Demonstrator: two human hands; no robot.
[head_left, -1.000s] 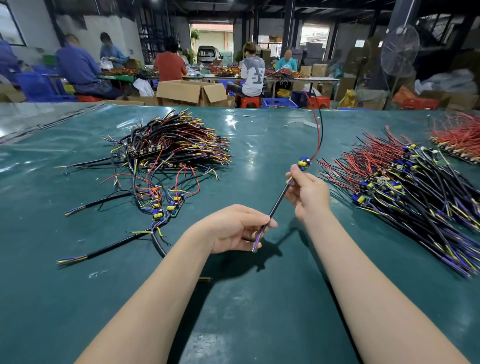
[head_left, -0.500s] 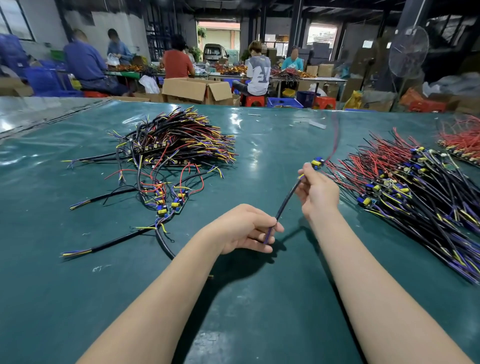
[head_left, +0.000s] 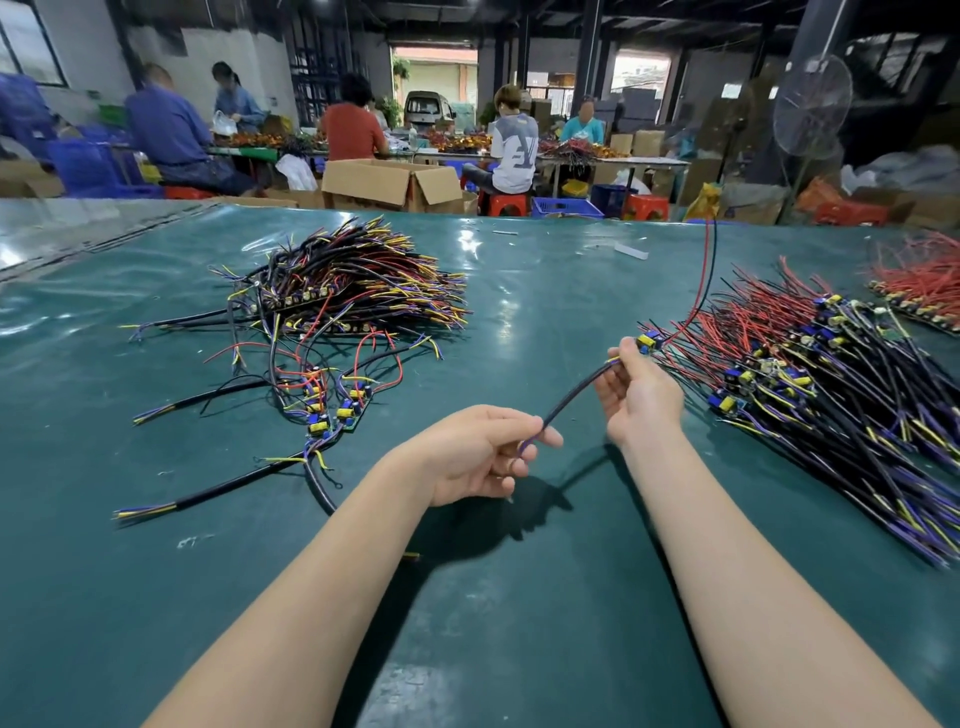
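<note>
The left hand pinched the near end of a black cable between thumb and forefinger, just where purple cores left the sheath, with the other fingers curled beneath. The right hand gripped the far end, fingers closed round it right below a small driver board with yellow and blue parts. The cable hung in the air between them in a gentle bow, above the green worktop. A red and a black lead rose from the board (where they ended I could not make out).

To my eye the piece was being drawn straight and looked over before being laid down. Done well, that would mean pulling on the sheath, not on the thin cores or the joints at the board, and lifting the long leads clear of the right-hand heap just beside that hand. The left-hand pile lay well apart, with a few loose pieces nearer.
</note>
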